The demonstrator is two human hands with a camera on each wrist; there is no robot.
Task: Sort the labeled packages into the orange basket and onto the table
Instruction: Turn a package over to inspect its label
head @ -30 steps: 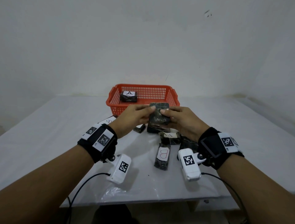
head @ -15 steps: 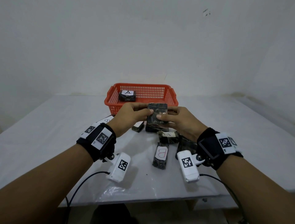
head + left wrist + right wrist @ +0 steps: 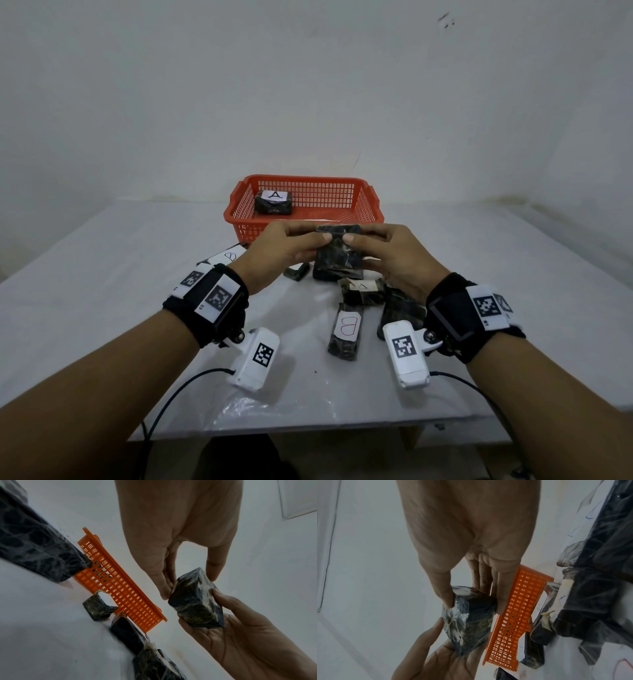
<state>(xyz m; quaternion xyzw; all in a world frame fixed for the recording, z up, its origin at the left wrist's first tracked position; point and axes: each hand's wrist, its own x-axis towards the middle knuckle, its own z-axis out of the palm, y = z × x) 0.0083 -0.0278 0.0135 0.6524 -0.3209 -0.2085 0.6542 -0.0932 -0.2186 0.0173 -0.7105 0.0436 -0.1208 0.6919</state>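
White wall and a white-covered table [image 3: 102,274] fill the head view, with the orange basket [image 3: 371,209] standing toward the table's far edge, at its middle. Going from the left: a package marked B [image 3: 227,256] lies on the table behind the left wrist. The left hand [image 3: 274,253] has its fingers [image 3: 164,577] and thumb curled onto the left end of the held package [image 3: 337,251], gripping it. That dark wrapped block hangs in the air between both hands, over the loose packages and just short of the basket's near wall; its long axis runs up and away from the person, and no label shows on any visible face. The right hand [image 3: 394,257] pinches the right side, thumb in front, fingers behind. Both hands sit equally near it. Judging by this, the letter must be found by turning the block before choosing basket or table. Inside the basket an A package [image 3: 274,202] rests at the left.
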